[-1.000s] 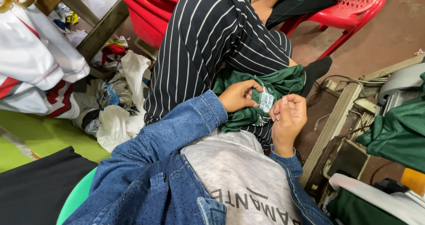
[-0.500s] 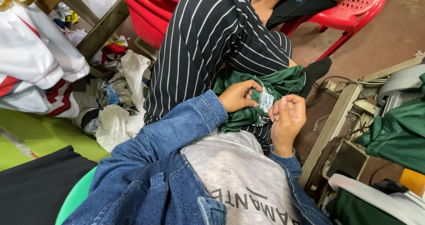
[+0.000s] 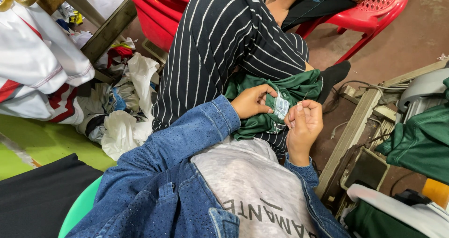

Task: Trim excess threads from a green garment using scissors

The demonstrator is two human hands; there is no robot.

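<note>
A dark green garment (image 3: 299, 86) lies bunched on my lap, over my black trousers with thin white stripes (image 3: 220, 51). A small white label (image 3: 281, 108) is sewn on it. My left hand (image 3: 252, 102) grips the green cloth right beside the label, thumb on top. My right hand (image 3: 304, 123) is just right of the label, its fingers curled and pinched on what looks like a thin needle (image 3: 305, 96) pointing up. Both arms wear blue denim sleeves.
A red plastic chair (image 3: 374, 8) with another person's legs on it stands ahead. White cloth and plastic bags (image 3: 126, 102) are heaped on the left. A sewing machine with more green fabric (image 3: 421, 139) sits on the right, beside a wooden frame (image 3: 355, 130).
</note>
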